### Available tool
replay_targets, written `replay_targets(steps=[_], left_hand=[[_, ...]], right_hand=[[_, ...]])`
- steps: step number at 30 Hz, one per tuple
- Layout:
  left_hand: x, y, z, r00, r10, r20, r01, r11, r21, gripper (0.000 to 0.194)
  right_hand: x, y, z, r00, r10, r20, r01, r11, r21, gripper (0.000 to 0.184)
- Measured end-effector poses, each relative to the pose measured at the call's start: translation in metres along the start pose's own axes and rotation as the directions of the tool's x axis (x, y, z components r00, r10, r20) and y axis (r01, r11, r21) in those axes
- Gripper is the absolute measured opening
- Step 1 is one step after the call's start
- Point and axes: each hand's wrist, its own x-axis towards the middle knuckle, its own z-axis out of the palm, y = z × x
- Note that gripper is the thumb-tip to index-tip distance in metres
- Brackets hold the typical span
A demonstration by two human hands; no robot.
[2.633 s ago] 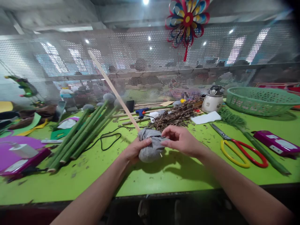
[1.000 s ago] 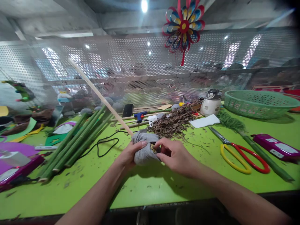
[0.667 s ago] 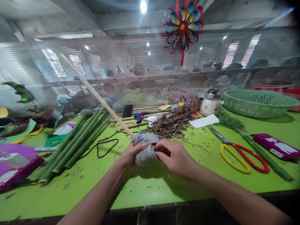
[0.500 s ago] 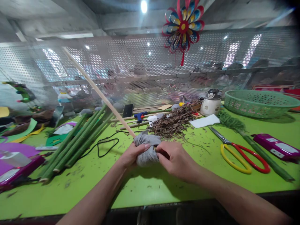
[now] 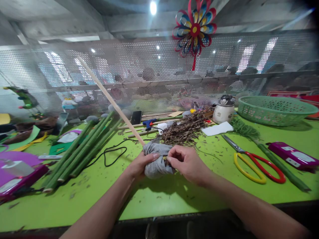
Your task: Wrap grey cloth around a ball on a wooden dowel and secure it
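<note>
Lies at the centre of the frame, a grey cloth bundle (image 5: 157, 166) pinched between thumb and fingers of the left hand (image 5: 142, 164), with the right hand (image 5: 185, 162) at its right side, fingertips together at the opening. Slants from the bundle toward the upper left, a pale wooden stick (image 5: 109, 99); spread beyond, dried stems (image 5: 185, 129) just above centre, scissors (image 5: 245, 154) at right, green-wrapped sticks (image 5: 82, 151) at left.

A bright ceiling lamp (image 5: 153, 8) flares overhead, and light also comes through the slanted bright panes behind the hazy mesh screen (image 5: 139, 59). Soft shadows and pale glare lie on the green tabletop (image 5: 159, 199). The wide view stretches and blurs toward its edges, with the top-right corner black.
</note>
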Motion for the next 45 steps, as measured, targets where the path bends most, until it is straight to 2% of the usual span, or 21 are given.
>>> replay_targets(steps=[6, 12, 17, 22, 26, 29, 31, 35, 38, 45], left_hand=[[0.001, 0.0, -0.001, 1.0, -0.01, -0.017, 0.01, 1.0, -0.017, 0.039], [-0.001, 0.002, 0.003, 1.0, -0.015, -0.021, 0.015, 1.0, -0.008, 0.037], [-0.002, 0.002, 0.006, 0.999, -0.038, -0.031, 0.037, 0.999, -0.03, 0.034], [-0.002, 0.002, 0.006, 0.999, -0.054, -0.005, 0.054, 0.997, -0.051, 0.034], [-0.003, -0.001, 0.005, 0.996, -0.085, 0.032, 0.086, 0.995, -0.043, 0.033], [-0.002, -0.005, 0.006, 0.996, -0.087, 0.026, 0.088, 0.995, -0.044, 0.034], [-0.001, -0.007, 0.006, 0.998, -0.067, 0.013, 0.068, 0.996, -0.062, 0.034], [0.0, -0.006, 0.004, 0.998, -0.066, -0.001, 0.065, 0.993, -0.102, 0.029], [0.0, -0.004, 0.0, 0.998, -0.058, -0.02, 0.055, 0.989, -0.136, 0.024], [0.003, -0.001, -0.005, 0.997, -0.074, -0.028, 0.068, 0.983, -0.172, 0.024]], right_hand=[[0.002, -0.005, -0.007, 0.985, 0.148, 0.084, -0.156, 0.983, 0.095, 0.011], [0.004, -0.002, -0.011, 0.987, 0.136, 0.085, -0.151, 0.969, 0.195, 0.013], [0.003, 0.0, -0.007, 0.998, 0.067, -0.003, -0.066, 0.99, 0.124, 0.011], [0.001, 0.004, -0.004, 0.992, -0.062, -0.113, 0.056, 0.997, -0.056, 0.011], [0.0, 0.008, -0.003, 0.946, -0.273, -0.175, 0.215, 0.933, -0.289, 0.012], [0.0, 0.009, -0.002, 0.912, -0.374, -0.166, 0.285, 0.871, -0.399, 0.013], [0.001, 0.01, -0.001, 0.916, -0.374, -0.144, 0.296, 0.873, -0.387, 0.012], [0.002, 0.007, -0.004, 0.95, -0.282, -0.136, 0.249, 0.943, -0.219, 0.011], [0.002, 0.001, -0.01, 0.966, -0.253, -0.056, 0.244, 0.961, -0.133, 0.012], [0.003, 0.0, -0.012, 0.927, -0.37, 0.065, 0.375, 0.895, -0.243, 0.005]])
